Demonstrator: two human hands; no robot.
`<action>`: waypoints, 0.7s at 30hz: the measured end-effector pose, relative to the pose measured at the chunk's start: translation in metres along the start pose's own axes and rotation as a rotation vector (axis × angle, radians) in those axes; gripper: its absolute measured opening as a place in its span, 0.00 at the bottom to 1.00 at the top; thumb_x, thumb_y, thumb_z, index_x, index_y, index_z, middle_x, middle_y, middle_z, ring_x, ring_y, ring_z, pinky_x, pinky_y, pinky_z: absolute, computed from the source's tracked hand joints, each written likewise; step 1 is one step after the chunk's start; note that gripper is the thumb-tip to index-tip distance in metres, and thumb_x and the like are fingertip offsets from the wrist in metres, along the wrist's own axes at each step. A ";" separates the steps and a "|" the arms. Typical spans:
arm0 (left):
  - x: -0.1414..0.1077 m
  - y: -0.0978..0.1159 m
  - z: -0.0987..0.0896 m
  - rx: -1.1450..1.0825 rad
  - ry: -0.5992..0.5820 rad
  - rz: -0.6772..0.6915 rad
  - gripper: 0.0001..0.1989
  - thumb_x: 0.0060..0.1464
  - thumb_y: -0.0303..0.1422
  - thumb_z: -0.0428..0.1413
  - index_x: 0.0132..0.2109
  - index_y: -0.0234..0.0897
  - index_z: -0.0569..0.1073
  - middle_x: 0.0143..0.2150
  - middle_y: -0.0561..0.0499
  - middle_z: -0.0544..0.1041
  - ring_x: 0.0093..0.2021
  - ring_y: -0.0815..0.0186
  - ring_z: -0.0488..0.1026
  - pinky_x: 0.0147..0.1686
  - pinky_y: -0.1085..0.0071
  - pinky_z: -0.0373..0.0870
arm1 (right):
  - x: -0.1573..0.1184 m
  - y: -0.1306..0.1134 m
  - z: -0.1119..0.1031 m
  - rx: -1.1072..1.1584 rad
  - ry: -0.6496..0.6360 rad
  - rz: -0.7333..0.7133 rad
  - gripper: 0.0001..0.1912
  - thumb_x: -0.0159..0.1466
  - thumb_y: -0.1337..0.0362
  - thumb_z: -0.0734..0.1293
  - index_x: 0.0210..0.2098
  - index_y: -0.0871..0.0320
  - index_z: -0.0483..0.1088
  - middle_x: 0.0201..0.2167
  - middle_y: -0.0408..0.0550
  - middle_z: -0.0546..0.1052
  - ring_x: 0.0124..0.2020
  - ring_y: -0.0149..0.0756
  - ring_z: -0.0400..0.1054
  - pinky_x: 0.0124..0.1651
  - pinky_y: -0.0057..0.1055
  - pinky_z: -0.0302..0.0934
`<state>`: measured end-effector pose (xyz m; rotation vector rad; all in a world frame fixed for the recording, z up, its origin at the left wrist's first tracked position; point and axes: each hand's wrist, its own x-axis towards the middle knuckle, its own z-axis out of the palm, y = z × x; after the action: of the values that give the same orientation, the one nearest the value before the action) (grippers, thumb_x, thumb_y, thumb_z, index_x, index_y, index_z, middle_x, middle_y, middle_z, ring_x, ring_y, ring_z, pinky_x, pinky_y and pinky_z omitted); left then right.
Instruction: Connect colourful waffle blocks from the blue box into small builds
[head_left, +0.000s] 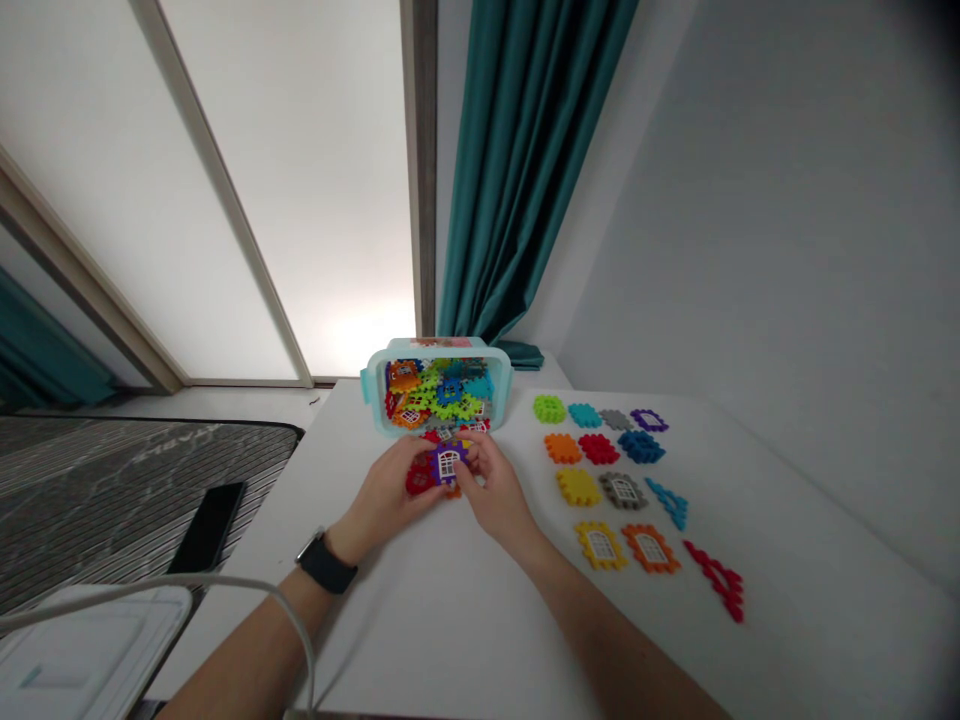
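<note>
Table [442, 610], one purple window [448, 465] in fingers [470, 482]

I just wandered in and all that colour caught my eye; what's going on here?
A person holds a purple window piece in both bare hands, the left hand and right hand gripping it from either side. Red shows beside it; whether the two are joined isn't clear. Just beyond is a pale blue tub of mixed, colourful pieces. To the right, more lie in rough rows on the white table, including a grey window piece.
</note>
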<state>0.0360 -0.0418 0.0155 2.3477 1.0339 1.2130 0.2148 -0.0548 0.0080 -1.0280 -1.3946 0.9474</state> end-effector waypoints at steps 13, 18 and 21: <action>0.002 0.009 0.011 -0.394 0.044 -0.397 0.12 0.57 0.36 0.58 0.47 0.36 0.71 0.29 0.55 0.71 0.30 0.68 0.69 0.32 0.73 0.65 | -0.003 -0.004 -0.001 -0.193 -0.024 -0.107 0.15 0.64 0.67 0.63 0.51 0.56 0.68 0.36 0.47 0.77 0.36 0.37 0.72 0.41 0.33 0.67; 0.005 0.004 0.012 -0.533 0.077 -0.498 0.12 0.54 0.39 0.62 0.37 0.35 0.72 0.27 0.55 0.72 0.28 0.70 0.67 0.31 0.73 0.64 | -0.005 -0.005 -0.004 -0.327 -0.058 -0.223 0.21 0.65 0.69 0.62 0.57 0.55 0.65 0.46 0.51 0.76 0.43 0.39 0.73 0.48 0.38 0.70; 0.007 0.004 0.009 -0.715 0.101 -0.568 0.15 0.52 0.42 0.64 0.38 0.35 0.72 0.30 0.54 0.74 0.28 0.70 0.69 0.30 0.74 0.66 | -0.003 -0.007 -0.010 -0.473 -0.111 -0.364 0.29 0.64 0.69 0.64 0.64 0.54 0.60 0.58 0.56 0.69 0.58 0.45 0.66 0.61 0.46 0.64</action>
<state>0.0476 -0.0387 0.0163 1.3487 0.9808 1.2038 0.2241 -0.0601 0.0138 -1.0211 -1.8759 0.4173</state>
